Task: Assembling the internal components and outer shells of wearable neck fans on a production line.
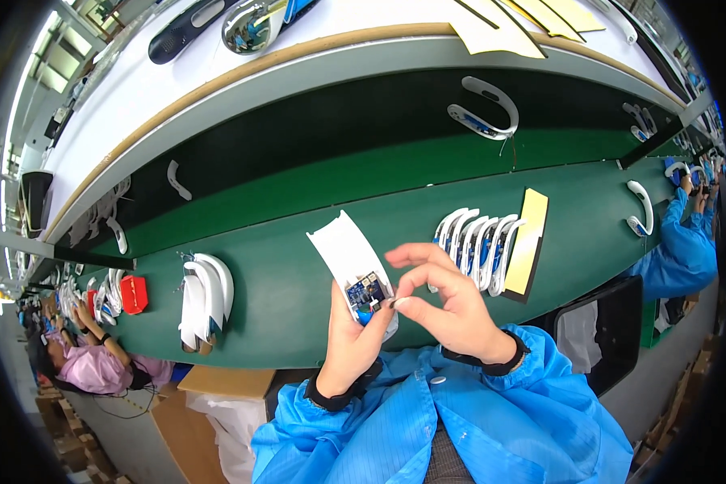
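Observation:
My left hand is wrapped round the lower part of a white curved plastic housing, which is tilted up over the green bench. A small blue circuit board with connectors sits inside the housing's lower half. From the right, my right hand reaches to the board's edge. Its thumb and index finger are pinched together there, on something too small to make out. The other fingers of that hand are bent and raised apart.
Several white curved pieces with blue boards stand in a row at right, beside a yellow-and-black strip. Nested white housings lie at left. A shelf edge crosses beyond the green bench. Co-workers sit at both sides.

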The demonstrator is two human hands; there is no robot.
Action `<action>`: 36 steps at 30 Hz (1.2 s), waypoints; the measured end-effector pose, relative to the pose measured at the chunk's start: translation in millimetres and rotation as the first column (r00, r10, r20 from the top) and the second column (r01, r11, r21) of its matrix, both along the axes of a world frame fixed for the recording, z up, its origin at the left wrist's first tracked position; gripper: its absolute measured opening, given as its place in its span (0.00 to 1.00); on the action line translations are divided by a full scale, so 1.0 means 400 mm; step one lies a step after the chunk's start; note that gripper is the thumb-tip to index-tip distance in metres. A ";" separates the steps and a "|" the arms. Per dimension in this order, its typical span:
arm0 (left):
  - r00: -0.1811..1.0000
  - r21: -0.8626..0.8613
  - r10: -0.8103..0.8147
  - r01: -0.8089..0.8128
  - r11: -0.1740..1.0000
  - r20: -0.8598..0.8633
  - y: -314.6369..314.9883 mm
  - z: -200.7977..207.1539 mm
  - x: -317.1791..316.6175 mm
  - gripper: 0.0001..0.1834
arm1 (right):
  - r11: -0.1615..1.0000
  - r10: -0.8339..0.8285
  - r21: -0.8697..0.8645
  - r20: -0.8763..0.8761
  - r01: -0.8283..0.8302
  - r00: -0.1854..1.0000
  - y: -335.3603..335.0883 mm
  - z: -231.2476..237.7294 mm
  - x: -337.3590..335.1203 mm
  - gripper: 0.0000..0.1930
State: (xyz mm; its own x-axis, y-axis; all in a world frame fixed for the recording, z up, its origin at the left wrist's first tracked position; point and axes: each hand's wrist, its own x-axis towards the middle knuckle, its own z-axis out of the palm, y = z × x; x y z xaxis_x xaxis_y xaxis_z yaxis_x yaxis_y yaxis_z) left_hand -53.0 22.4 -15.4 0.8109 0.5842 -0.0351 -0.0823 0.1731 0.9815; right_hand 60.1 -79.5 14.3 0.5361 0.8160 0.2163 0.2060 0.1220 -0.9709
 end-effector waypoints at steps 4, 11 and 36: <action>0.999 0.138 -0.037 0.040 0.990 -0.027 -0.002 -0.008 -0.006 0.26 | 1.000 -0.001 0.008 -0.045 0.002 0.999 0.022 0.006 -0.032 0.04; 0.999 0.102 -0.027 0.029 0.994 -0.024 -0.013 0.019 0.004 0.30 | 0.998 -0.044 0.043 -0.007 0.044 0.999 0.035 0.011 -0.052 0.05; 0.999 0.167 -0.029 0.033 0.985 -0.027 -0.009 0.022 0.021 0.28 | 0.994 -0.106 0.022 0.196 0.104 0.975 0.046 -0.010 -0.048 0.06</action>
